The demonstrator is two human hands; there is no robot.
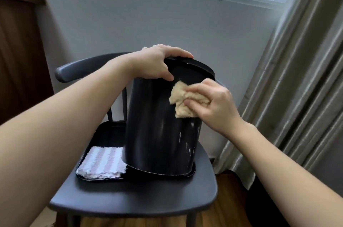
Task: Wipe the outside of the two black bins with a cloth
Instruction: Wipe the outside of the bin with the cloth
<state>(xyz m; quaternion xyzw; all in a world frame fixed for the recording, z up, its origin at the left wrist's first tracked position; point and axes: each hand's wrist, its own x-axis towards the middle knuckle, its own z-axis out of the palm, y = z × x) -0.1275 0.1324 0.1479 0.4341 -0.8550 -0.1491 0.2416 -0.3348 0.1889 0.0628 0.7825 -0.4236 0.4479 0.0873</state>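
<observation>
A black bin (154, 134) stands tilted on a black tray (104, 132), its near bottom edge lifted off the tray. My left hand (156, 63) grips its top rim, thumb on the near side and fingers over the top. My right hand (213, 102) holds a crumpled beige cloth (183, 102) and presses it against the upper right of the bin's side. Only one bin is in view.
The tray sits on a dark chair (133, 202) with a curved backrest. A folded pink-and-white striped cloth (104, 161) lies at the tray's front left. Grey curtains (297, 78) hang to the right, a wooden cabinet (18, 50) stands left, and a window is above.
</observation>
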